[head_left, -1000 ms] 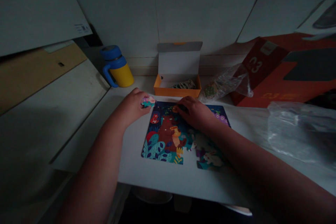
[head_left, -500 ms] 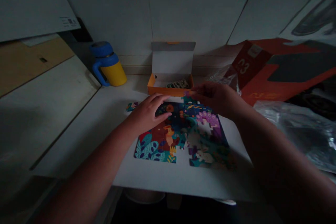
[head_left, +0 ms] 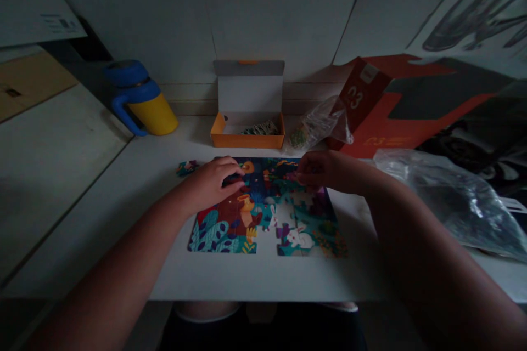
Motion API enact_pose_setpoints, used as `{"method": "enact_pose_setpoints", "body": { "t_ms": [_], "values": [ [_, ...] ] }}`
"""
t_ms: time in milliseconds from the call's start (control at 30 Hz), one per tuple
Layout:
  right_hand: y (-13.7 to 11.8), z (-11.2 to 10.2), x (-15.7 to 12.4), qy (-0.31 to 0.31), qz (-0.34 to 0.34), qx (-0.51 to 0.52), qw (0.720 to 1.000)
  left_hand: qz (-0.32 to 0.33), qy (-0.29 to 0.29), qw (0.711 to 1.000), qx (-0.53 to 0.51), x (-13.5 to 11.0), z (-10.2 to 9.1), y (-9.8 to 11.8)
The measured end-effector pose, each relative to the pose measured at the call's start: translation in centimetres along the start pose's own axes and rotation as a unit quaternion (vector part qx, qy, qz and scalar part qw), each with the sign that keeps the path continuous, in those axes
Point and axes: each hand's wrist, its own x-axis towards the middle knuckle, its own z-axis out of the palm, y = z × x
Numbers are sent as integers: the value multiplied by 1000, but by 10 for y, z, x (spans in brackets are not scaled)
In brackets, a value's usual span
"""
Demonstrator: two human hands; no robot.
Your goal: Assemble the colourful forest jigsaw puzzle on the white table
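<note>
A partly assembled jigsaw puzzle (head_left: 222, 230) lies on the white table, with a dog, rabbits and leaves pictured on it. White gaps show at its bottom middle and right of centre. My left hand (head_left: 216, 184) rests over the upper left of the puzzle, its thumb and fingers curved apart and holding nothing. Over the upper right part, my right hand (head_left: 325, 169) has its fingertips pinched together on a puzzle piece (head_left: 291, 176), mostly hidden and purplish where it shows. Left of my left hand lies a loose puzzle piece (head_left: 185, 168).
Behind the puzzle stands an open orange box (head_left: 247, 141) with several pieces inside. A clear plastic bag (head_left: 321, 123) lies beside it. At the left is a blue and yellow mug (head_left: 150, 109); a red carton (head_left: 379, 115) and a larger plastic bag (head_left: 448, 192) sit at the right.
My right hand has moved from near the orange box toward me, over the puzzle's upper right, with the puzzle piece. My left hand stays at the puzzle's upper left. The view has shifted right.
</note>
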Motion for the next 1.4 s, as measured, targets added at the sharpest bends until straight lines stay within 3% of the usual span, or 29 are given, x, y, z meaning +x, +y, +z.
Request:
{"method": "enact_pose_setpoints", "body": {
  "t_ms": [300, 500, 867, 967, 1167, 1400],
  "values": [
    [3, -1, 0, -15, 9, 67, 998, -1, -4, 1000, 6, 1, 0, 0],
    [1, -8, -7, -35, -3, -37, 999, 2, -5, 1000, -4, 1, -1, 1],
    [1, -11, -11, -81, -2, -60, 995, -4, -11, 1000, 0, 0, -1, 2],
    [-2, -7, -10, -79, 3, -69, 994, -8, -13, 1000, -2, 0, -2, 3],
    [-10, -5, -13, -53, 7, -192, 980, -3, -10, 1000, -4, 0, 0, 1],
    [-20, -6, -16, -61, 8, -215, 975, 5, -12, 1000, 0, -1, 1, -2]
  ]
}}
